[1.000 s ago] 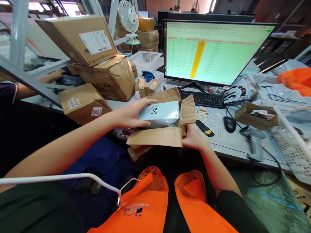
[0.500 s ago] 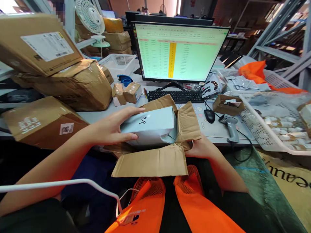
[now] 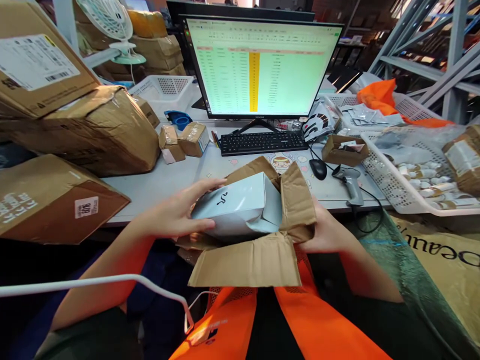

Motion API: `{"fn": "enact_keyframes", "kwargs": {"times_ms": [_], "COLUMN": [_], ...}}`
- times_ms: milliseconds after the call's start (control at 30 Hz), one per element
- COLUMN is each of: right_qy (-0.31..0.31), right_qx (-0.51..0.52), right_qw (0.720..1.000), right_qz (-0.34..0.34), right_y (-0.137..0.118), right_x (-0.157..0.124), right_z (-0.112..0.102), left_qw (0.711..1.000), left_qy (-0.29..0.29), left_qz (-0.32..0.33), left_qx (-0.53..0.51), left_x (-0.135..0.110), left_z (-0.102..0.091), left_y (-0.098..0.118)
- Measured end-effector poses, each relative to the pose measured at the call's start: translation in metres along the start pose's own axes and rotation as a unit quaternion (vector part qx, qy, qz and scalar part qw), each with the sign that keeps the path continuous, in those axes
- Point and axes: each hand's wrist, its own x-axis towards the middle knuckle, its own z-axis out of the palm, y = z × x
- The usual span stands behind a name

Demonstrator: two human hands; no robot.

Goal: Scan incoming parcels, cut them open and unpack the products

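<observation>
A white box (image 3: 236, 205) with a black squiggle on its top sits tilted inside an open brown cardboard box (image 3: 247, 265). The white box's right end is crumpled, with a flap partly loose. My left hand (image 3: 183, 207) grips the left end of the white box, thumb on the near side and fingers on the far side. My right hand (image 3: 324, 232) holds the right side of the cardboard box, its fingers partly hidden behind the cardboard. Both boxes are in front of me at the desk's front edge.
A monitor (image 3: 262, 70), keyboard (image 3: 264, 142), mouse (image 3: 318, 169) and barcode scanner (image 3: 349, 185) are on the desk. Large cartons (image 3: 101, 130) stack up on the left. A white basket (image 3: 393, 185) of small bottles stands right. A white cable (image 3: 142, 281) crosses low in front.
My view has shifted, and both boxes sit slightly lower in it. The cardboard box has tilted a little, showing more of the white box's crumpled right end. Both hands keep their holds.
</observation>
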Motion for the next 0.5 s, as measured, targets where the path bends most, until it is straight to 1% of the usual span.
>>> {"fn": "enact_keyframes", "kwargs": {"times_ms": [67, 133, 233, 333, 400, 467, 500], "right_qy": [0.006, 0.018, 0.013, -0.004, -0.010, -0.008, -0.002], "right_qx": [-0.011, -0.031, -0.052, -0.055, -0.057, -0.059, -0.061], "right_qw": [1.000, 0.999, 0.997, 0.997, 0.998, 0.998, 0.998], "right_qz": [-0.012, -0.030, -0.051, -0.045, -0.040, -0.032, -0.021], "right_y": [0.005, 0.009, 0.009, 0.000, -0.004, -0.003, 0.000], "right_x": [0.007, 0.013, 0.017, 0.015, 0.010, 0.000, -0.009], "right_z": [0.000, 0.001, 0.002, 0.001, -0.002, -0.006, -0.009], "left_qw": [0.999, 0.998, 0.999, 0.997, 0.995, 0.993, 0.993], "left_qy": [-0.029, -0.036, -0.001, 0.057, 0.079, 0.096, 0.106], "left_qz": [-0.003, 0.002, 0.028, 0.048, 0.063, 0.067, 0.052], "left_qx": [0.028, 0.048, 0.041, 0.033, 0.024, -0.001, -0.015], "left_x": [0.013, 0.023, 0.025, 0.011, -0.003, -0.018, -0.026], "left_z": [0.004, 0.011, 0.023, 0.034, 0.039, 0.038, 0.035], "left_y": [0.010, 0.015, 0.009, -0.007, -0.016, -0.023, -0.025]}}
